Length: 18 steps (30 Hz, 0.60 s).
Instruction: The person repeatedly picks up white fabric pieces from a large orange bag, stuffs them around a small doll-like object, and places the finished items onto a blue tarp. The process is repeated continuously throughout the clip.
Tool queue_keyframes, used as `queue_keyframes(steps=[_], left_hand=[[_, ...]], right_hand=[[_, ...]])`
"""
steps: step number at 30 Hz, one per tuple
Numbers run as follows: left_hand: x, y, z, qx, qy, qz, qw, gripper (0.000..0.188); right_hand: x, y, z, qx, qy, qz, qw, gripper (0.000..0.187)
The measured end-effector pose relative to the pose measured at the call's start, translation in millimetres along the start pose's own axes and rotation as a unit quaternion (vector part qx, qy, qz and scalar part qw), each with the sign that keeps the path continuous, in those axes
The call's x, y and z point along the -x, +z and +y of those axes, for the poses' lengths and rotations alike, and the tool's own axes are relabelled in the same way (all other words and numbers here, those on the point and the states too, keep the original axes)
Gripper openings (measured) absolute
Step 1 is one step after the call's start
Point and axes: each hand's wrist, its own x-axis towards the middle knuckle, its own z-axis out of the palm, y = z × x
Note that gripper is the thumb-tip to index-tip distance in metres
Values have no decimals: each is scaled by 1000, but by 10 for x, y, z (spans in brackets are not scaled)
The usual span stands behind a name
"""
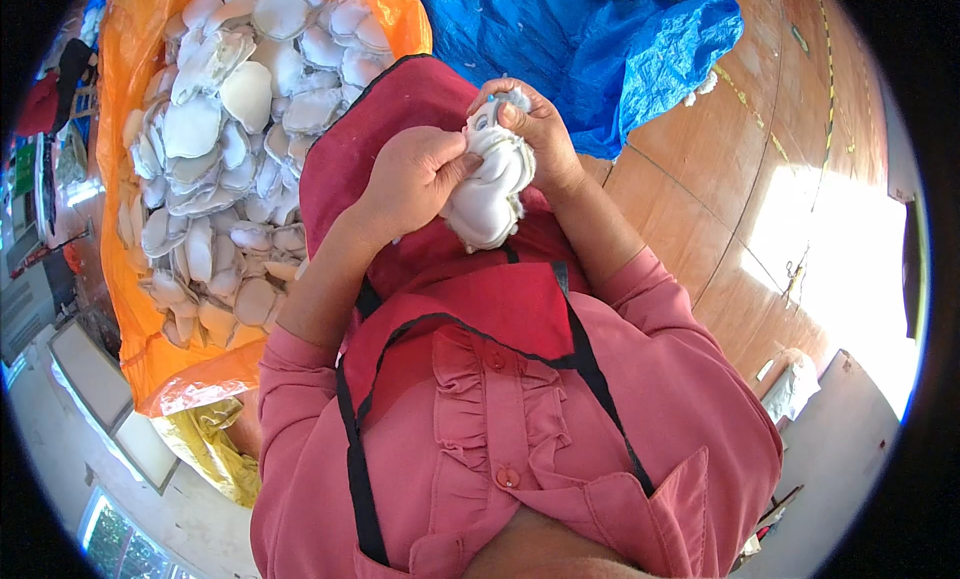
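Over my lap, a soft white padded piece [490,201] with bulging folds and a fluffy edge hangs between my hands. My left hand [412,177] is closed on its left side, thumb and fingers pinching the material. My right hand [535,124] grips its upper end, fingers curled behind and thumb in front. A small grey and bluish detail shows at that upper end, too small to make out. Beneath the piece lies my dark red apron [370,109].
To the left, an orange sheet sack [120,269] holds a heap of white and cream padded pieces [215,129]. A blue tarp [560,49] with some white pieces at its far edge spreads ahead. Brown floor [690,189] lies at right, and yellow sheeting [205,444] lies at lower left.
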Motion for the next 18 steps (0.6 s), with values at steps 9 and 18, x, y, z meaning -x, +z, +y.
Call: queue_keyframes(steps=[9, 18], left_hand=[[114, 89, 44, -85, 106, -17, 991, 23], [171, 120, 35, 110, -56, 172, 977, 15]], right_hand=[[-28, 30, 118, -3, 102, 98, 990, 27], [-86, 251, 51, -7, 29, 130, 991, 23]])
